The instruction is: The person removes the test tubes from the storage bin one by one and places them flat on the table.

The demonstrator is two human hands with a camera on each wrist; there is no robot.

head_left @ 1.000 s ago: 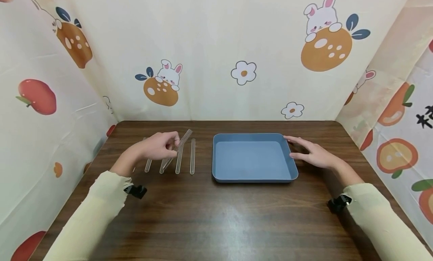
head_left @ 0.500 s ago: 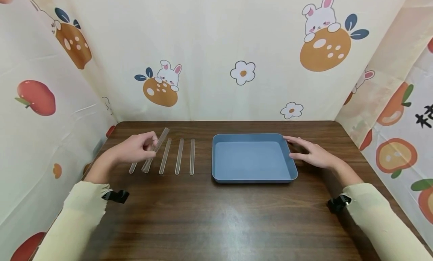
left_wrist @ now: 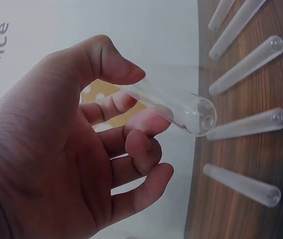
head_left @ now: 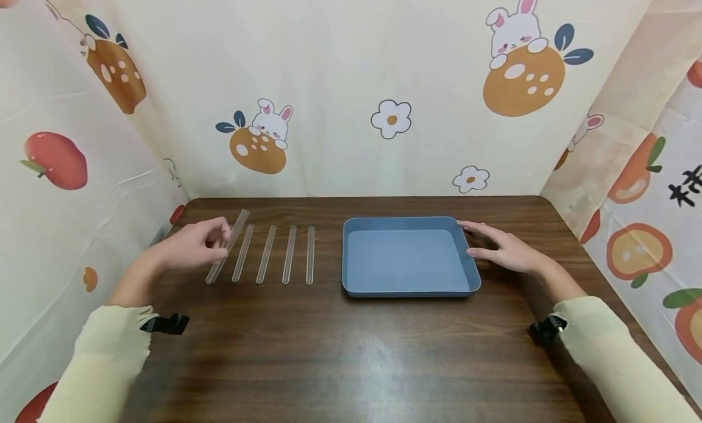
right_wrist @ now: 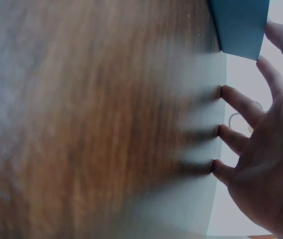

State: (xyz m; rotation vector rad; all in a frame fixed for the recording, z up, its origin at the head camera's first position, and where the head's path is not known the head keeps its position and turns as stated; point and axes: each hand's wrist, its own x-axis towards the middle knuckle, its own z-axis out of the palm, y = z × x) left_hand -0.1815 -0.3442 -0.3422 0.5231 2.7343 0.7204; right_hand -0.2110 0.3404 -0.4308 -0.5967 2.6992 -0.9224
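My left hand (head_left: 200,243) is at the left of the table, pinching a clear test tube (left_wrist: 183,109) between thumb and fingers, its rounded end pointing away from the palm in the left wrist view. Several more test tubes (head_left: 265,254) lie side by side in a row on the table; the leftmost (left_wrist: 221,14) is partly behind the hand in the head view. At the right, my right hand (head_left: 507,249) has its fingers extended, fingertips touching the right side of a blue rectangular tray (head_left: 411,293). In the right wrist view, other fingertips rest on the table.
The dark wooden table (head_left: 356,356) reaches back to a patterned curtain (head_left: 340,106), with further curtains at both sides. The tray stands right of the tubes with a gap between.
My left hand has moved left along the row with the held test tube, uncovering tubes it passed over. The right hand and the tray stay in place.
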